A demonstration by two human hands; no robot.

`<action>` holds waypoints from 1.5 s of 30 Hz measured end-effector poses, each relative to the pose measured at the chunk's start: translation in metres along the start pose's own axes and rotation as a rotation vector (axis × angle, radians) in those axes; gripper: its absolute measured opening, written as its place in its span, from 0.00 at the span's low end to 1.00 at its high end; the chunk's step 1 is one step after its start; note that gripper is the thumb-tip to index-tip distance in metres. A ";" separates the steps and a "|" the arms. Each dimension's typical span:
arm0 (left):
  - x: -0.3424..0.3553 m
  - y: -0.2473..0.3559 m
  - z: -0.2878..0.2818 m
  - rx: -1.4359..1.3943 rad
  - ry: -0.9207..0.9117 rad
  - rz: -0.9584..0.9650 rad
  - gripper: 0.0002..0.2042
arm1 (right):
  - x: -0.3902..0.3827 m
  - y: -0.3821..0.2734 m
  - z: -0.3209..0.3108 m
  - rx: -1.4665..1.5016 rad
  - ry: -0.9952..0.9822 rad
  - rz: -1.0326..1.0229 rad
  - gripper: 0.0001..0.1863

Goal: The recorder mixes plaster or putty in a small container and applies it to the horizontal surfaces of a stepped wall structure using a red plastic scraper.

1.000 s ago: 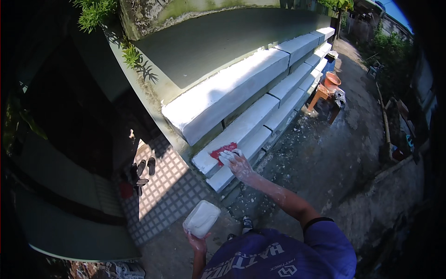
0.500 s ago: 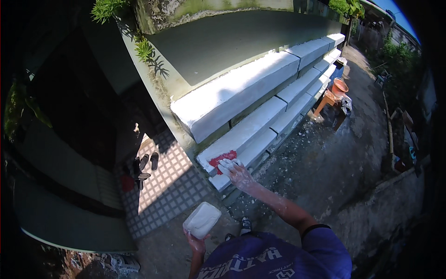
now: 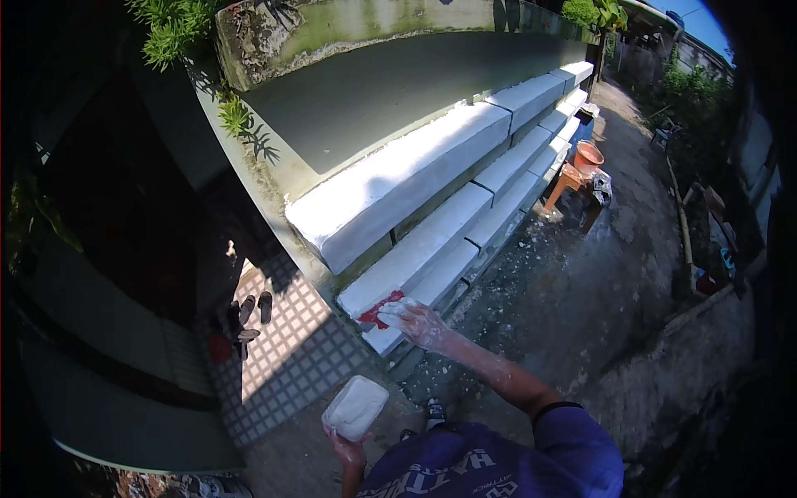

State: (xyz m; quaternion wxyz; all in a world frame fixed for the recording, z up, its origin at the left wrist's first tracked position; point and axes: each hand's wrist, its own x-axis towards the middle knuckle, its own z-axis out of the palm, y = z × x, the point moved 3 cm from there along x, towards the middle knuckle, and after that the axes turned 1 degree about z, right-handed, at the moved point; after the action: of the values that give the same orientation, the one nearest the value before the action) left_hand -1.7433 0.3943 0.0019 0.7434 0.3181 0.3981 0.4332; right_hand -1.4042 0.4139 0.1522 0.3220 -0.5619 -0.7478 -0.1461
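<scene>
My right hand [image 3: 409, 324], smeared with white, grips a red flat spreader [image 3: 373, 316] against the front part of the near end of a white middle ledge [image 3: 415, 241]. My left hand [image 3: 347, 446] holds a rectangular container of white paste [image 3: 355, 407] from beneath, low in front of me. The tiers of white slabs run away to the upper right along a wall, with the top slab [image 3: 398, 162] above my working hand.
A tiled floor [image 3: 295, 373] with sandals [image 3: 265, 307] lies left. A concrete path [image 3: 589, 299] runs right, with an orange stool [image 3: 564, 183] carrying a reddish bucket [image 3: 588, 158]. A long pole [image 3: 685, 232] lies along the far side. Plants [image 3: 166, 33] overhang the wall.
Compared with a second ago, the red spreader in my right hand has shifted a little down and toward the ledge's front edge. The left hand still holds the container; the view has shifted slightly.
</scene>
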 end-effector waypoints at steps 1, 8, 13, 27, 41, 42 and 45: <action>0.000 -0.001 0.000 0.004 0.024 0.001 0.31 | 0.000 0.003 -0.008 0.001 -0.035 0.026 0.23; 0.002 0.002 0.013 0.031 -0.039 0.018 0.31 | 0.009 0.117 -0.052 -0.332 0.391 0.321 0.26; 0.001 0.018 0.043 0.109 -0.177 0.020 0.28 | -0.009 0.068 -0.042 -0.101 0.203 0.315 0.18; 0.055 -0.016 0.154 0.181 -0.534 -0.293 0.30 | -0.077 -0.008 -0.048 0.352 -0.492 0.666 0.14; 0.076 -0.025 0.182 0.153 -0.722 -0.475 0.28 | -0.116 0.009 -0.055 0.673 -0.234 0.881 0.15; 0.078 -0.022 0.180 0.123 -0.774 -0.470 0.28 | -0.118 0.009 -0.055 0.765 -0.147 1.014 0.13; 0.092 -0.015 0.167 0.133 -0.791 -0.480 0.28 | -0.120 -0.007 -0.047 0.963 0.117 1.256 0.10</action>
State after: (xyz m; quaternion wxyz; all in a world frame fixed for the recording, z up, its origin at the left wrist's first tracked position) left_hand -1.5644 0.4491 0.0403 0.8954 0.4045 0.1734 0.0680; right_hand -1.3768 0.2947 0.1114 0.5906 -0.6690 -0.2538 0.3730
